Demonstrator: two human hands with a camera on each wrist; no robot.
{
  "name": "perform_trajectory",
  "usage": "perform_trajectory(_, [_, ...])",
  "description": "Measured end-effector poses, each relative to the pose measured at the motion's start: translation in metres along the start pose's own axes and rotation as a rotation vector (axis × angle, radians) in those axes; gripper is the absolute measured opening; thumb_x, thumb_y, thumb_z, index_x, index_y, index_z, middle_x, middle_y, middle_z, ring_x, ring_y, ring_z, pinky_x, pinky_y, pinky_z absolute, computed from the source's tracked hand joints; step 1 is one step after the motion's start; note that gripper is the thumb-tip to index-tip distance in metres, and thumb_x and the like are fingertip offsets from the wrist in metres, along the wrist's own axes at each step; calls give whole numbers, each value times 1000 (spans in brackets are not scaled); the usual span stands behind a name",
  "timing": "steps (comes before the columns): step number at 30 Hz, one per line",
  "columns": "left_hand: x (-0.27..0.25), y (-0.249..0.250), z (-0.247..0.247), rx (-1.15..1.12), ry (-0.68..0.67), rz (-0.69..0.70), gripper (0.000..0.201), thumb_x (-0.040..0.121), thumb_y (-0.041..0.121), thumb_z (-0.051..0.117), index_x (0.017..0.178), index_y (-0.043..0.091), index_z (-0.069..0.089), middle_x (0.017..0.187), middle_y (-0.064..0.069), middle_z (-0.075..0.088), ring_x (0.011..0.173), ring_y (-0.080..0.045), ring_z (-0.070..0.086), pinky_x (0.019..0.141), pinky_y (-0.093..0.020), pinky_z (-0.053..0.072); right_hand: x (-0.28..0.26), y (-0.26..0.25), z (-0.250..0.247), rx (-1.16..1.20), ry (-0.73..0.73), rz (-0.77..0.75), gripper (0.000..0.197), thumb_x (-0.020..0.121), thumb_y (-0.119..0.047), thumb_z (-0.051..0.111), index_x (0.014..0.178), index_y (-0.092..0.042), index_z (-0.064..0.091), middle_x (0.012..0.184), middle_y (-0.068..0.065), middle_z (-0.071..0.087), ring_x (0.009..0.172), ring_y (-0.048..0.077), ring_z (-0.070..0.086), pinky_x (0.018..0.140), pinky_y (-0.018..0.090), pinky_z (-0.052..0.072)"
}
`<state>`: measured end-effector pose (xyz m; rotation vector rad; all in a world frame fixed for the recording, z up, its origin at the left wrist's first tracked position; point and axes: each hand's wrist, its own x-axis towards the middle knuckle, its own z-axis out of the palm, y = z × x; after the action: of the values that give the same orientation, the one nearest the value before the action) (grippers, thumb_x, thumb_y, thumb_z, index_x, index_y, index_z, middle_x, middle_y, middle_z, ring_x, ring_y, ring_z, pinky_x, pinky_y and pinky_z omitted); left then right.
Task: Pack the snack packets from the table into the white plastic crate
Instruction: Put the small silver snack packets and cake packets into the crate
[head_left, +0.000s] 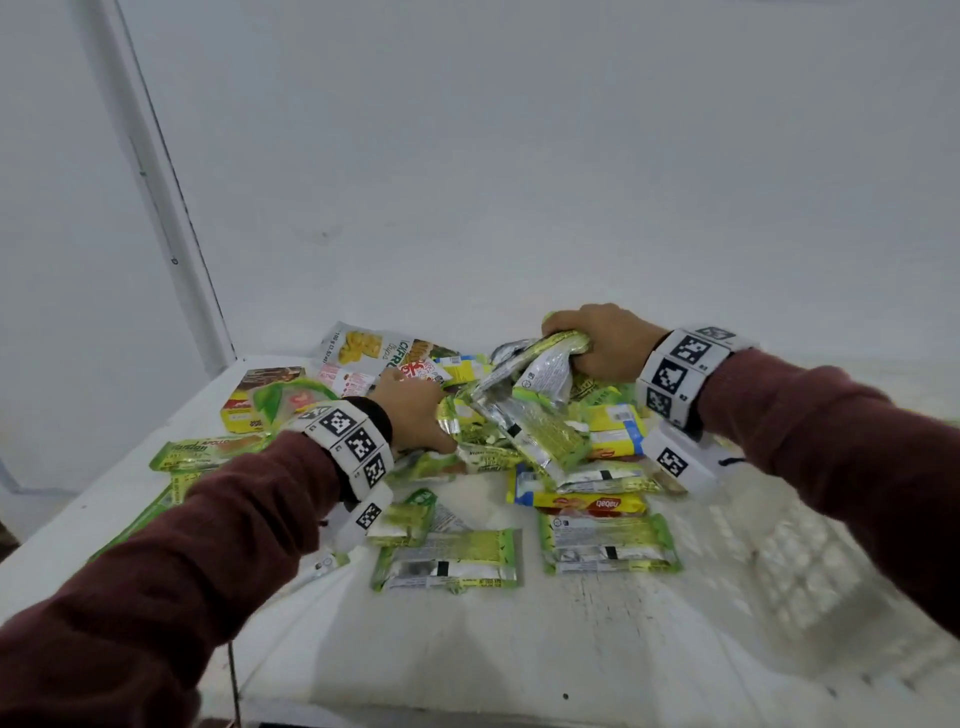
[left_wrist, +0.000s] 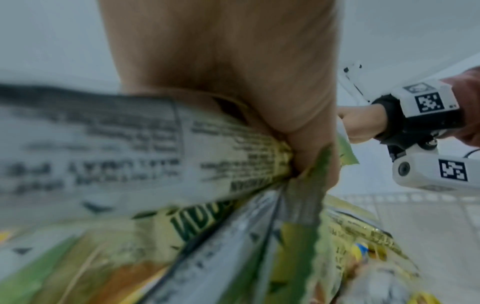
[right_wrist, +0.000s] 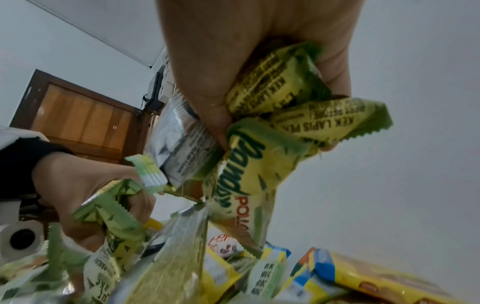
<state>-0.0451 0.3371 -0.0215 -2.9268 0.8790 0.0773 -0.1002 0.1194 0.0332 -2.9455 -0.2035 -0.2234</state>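
Many snack packets lie heaped on the white table (head_left: 415, 649), mostly green pandan cake packets (head_left: 447, 561) and a yellow wafer packet (head_left: 592, 501). My right hand (head_left: 587, 348) is raised over the back of the heap and grips a bunch of green packets (head_left: 545, 374) that hang from it; in the right wrist view the right hand (right_wrist: 259, 61) clutches these green packets (right_wrist: 259, 164). My left hand (head_left: 421, 415) is low in the heap and grips more green packets (head_left: 457, 421), seen up close as blurred green packets (left_wrist: 130, 144). The white plastic crate (head_left: 800, 566) shows its lattice at the lower right.
A large chips bag (head_left: 363, 348) and a brown and yellow box (head_left: 260, 400) lie at the back left of the table. A white wall rises right behind the heap. A wooden door (right_wrist: 78, 115) and a paper roll (right_wrist: 20, 238) appear in the right wrist view.
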Motion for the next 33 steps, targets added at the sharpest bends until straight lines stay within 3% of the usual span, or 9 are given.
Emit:
perform_trajectory(6, [9,6,-33,-226,76,-24,52,68,48,68,99,7,60,96,-9,64,89,-27,58,78,-32,44,-11,13,-20,14,69,56,41,82,-9,56,123,-17,55,117,12,62,109,30,56,90,34,43])
perform_trajectory(8, [10,10,-44,-286,121,-18,38,72,40,70,88,7,60,93,-13,66,79,-25,57,70,-31,42,-16,16,-22,41,104,69,42,82,-9,56,123,-17,56,118,12,62,110,30,56,92,34,43])
perform_trajectory(10, [9,17,-59,-294,153,-38,28,75,34,69,84,10,58,83,-9,62,79,-25,57,70,-29,41,-21,21,-28,65,141,86,41,82,-8,56,123,-16,55,120,12,61,112,31,55,94,35,43])
perform_trajectory(15, [8,44,-95,-350,256,-1,25,75,29,73,70,17,51,81,-7,56,79,-25,53,68,-26,36,-40,38,-58,77,249,93,39,83,-8,57,121,-14,57,120,11,61,113,28,54,92,28,40])
perform_trajectory(18, [7,70,-113,-392,317,26,24,75,27,73,68,14,53,78,-7,57,75,-24,51,55,-26,34,-60,56,-85,55,272,102,39,84,-9,56,122,-16,56,122,10,61,114,27,53,91,26,39])
perform_trajectory(22, [8,129,-136,-452,378,80,31,74,29,73,64,8,52,60,-6,48,59,-23,44,50,-26,28,-101,92,-122,62,286,125,37,85,-11,55,121,-16,57,119,8,60,107,24,54,81,21,35])
perform_trajectory(25, [11,191,-145,-507,379,175,38,75,28,71,55,11,43,53,-2,41,51,-18,38,46,-23,29,-138,130,-143,63,239,190,35,84,-11,57,119,-17,58,106,2,58,94,17,49,79,22,33])
perform_trajectory(27, [14,240,-148,-532,358,256,40,77,26,70,51,15,42,52,1,41,48,-12,36,39,-14,26,-161,159,-147,62,177,231,35,84,-11,59,118,-19,59,108,3,59,98,20,51,81,23,33])
perform_trajectory(33, [32,364,-133,-432,189,420,46,77,28,69,47,17,37,49,2,38,43,-9,35,37,-15,27,-216,237,-118,-56,-111,353,41,85,-13,59,126,-16,54,129,10,54,117,26,49,91,26,36])
